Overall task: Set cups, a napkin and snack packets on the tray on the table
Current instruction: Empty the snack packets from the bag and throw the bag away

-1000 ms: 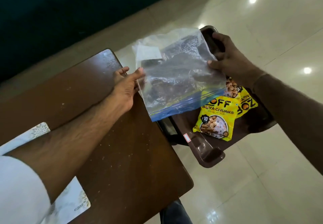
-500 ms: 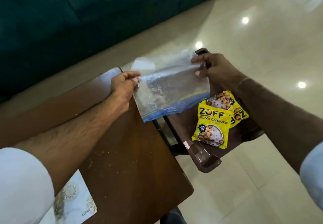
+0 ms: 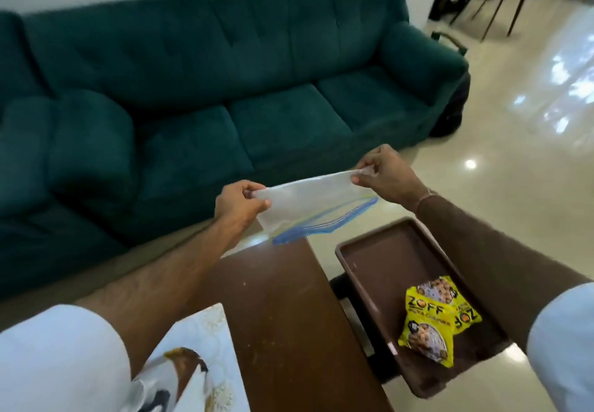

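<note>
- Head view: a clear plastic bag with a blue zip edge is held up in the air, above the far end of the brown table.
- The bag's left corner is pinched by the thumb and fingers of the left hand, at about 9 o'clock from the bag.
- The bag's right corner is pinched by the fingertips of the right hand, at about 2 o'clock from the bag.
- The bag is stretched flat between the two hands, and its blue zip edge hangs at the low side.
- A brown tray is seen at about 5 o'clock from the bag, just beside the table's right edge. What the tray rests on cannot be told.
- Two yellow snack packets are seen lying in the near part of the tray, one partly on top of the other.
- A white patterned mat is seen on the near left part of the table, at about 7 o'clock from the bag.
- A big green sofa is seen behind the table, at 12 o'clock.
- A shiny pale floor is seen on the right.
</note>
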A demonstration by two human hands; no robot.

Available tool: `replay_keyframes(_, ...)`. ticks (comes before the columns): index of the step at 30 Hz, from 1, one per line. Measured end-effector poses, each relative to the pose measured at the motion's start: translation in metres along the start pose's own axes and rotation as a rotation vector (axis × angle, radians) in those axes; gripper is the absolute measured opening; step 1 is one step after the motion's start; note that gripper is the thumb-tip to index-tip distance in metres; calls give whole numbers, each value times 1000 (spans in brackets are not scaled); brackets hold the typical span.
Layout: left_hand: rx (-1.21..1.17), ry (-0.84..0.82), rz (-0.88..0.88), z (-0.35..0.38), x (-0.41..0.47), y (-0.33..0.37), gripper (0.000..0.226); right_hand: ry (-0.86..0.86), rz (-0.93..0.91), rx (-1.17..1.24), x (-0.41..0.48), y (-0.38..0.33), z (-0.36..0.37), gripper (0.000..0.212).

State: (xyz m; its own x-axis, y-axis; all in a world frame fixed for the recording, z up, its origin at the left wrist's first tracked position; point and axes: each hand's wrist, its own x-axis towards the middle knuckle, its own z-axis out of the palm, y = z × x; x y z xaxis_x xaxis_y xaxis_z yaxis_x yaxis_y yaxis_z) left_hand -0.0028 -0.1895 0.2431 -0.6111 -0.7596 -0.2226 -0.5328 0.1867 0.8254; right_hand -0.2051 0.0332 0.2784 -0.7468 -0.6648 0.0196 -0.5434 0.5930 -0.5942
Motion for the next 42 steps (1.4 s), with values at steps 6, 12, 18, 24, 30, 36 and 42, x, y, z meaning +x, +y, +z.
replay_keyframes(6,141,172,91,-151,-25,59,23,53,-201,-15,15,-176,-53,21)
replay_keyframes(12,237,141,280,-288,-56,110,32,45,-433,-78,18,-353,-101,27)
replay_keyframes(18,144,148,484,-409,-108,163,25,51,-619,-48,-15,-516,-139,22)
replay_keyframes(24,-201,210,502,-505,-149,190,24,273,-697,163,-50,-632,-151,49)
replay_keyframes(30,-636,145,492,-564,-182,188,30,-182,-363,727,-61,-674,-126,138)
replay_keyframes(36,-764,188,521,-599,-194,158,41,-553,-361,855,-60,-696,-72,74)
replay_keyframes(42,-719,329,490,-645,-207,110,45,-725,-484,1042,-57,-738,-17,53)
